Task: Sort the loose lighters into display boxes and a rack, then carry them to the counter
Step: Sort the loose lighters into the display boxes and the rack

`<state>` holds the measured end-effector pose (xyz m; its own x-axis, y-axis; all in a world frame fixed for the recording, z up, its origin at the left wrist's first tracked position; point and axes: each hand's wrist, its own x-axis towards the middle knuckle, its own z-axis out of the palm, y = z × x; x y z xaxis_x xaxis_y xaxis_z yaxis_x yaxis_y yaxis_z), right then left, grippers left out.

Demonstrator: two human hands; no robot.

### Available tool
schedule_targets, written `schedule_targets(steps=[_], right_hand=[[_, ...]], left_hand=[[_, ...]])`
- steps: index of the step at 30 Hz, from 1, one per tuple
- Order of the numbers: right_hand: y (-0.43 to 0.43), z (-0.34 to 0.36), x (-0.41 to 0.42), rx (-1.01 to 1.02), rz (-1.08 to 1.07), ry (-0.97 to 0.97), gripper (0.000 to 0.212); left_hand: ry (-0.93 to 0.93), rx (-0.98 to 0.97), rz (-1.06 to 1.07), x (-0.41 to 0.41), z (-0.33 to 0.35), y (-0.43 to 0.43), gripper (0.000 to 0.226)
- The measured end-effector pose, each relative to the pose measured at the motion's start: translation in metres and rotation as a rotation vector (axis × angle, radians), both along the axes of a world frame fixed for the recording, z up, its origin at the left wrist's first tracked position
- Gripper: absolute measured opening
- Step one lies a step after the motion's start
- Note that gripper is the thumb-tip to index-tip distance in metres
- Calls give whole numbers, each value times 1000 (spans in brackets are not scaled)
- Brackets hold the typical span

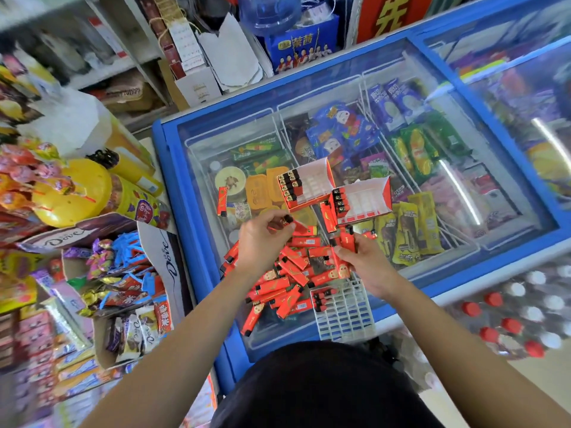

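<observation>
The left hand (262, 239) was curled, its fingertips (278, 217) pinching a lighter (285, 220) whose black cap stuck out to the right of them; most of its body was hidden in the fist, so its long axis could not be told for sure. The right hand (367, 261) gripped a second lighter (347, 239) between thumb (338, 251) and bent fingers, long axis near upright, black cap pointing away from the person. Whether more lighters sat behind it in that grip could not be told. Just beyond the left fingertips stood the near box (312, 183), open, with a short row of black-capped lighters packed at its left end and the remaining white slots bare. Just beyond the right fingertips stood the far box (367, 199), also open, holding a few lighters at its left end. Below and between both sets of fingers lay the pile (293, 273) of loose red lighters, pointing every way, on the freezer lid (200, 156). Nearer the person than the right thumb lay the white rack (346, 319), flat, with a few lighters in its upper left cells. Left of the left fingers, apart from the pile, one stray lighter (222, 201) lay with its cap toward the person.
</observation>
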<state>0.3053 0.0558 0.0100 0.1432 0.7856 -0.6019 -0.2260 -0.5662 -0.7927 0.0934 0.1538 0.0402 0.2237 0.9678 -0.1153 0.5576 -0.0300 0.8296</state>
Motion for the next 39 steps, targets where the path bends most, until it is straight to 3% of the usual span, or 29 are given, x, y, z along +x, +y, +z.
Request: schedule_targets(steps=[11,25,28,30,34,39], right_hand=[[-5,-1,10,68,-38,-97,9],[-9,4,14,53,-92,-116,12],[-9,7,13,71,-97,-78,12],[-9,8,13,82,-101,-56,13],[-8,13,9,112,-115,-26,20],[-7,19,2,139,-89,-47,26]], left_hand=[[370,289,-86,48,-7,69,17],[541,430,-205,55,-23,80,12],[486,426,-213,53,-23,70,12],[354,383,-229,51,-21,54,10],[49,170,-418,50,-12,17,12],[-55,-60,-424,49,-10,-16,16]])
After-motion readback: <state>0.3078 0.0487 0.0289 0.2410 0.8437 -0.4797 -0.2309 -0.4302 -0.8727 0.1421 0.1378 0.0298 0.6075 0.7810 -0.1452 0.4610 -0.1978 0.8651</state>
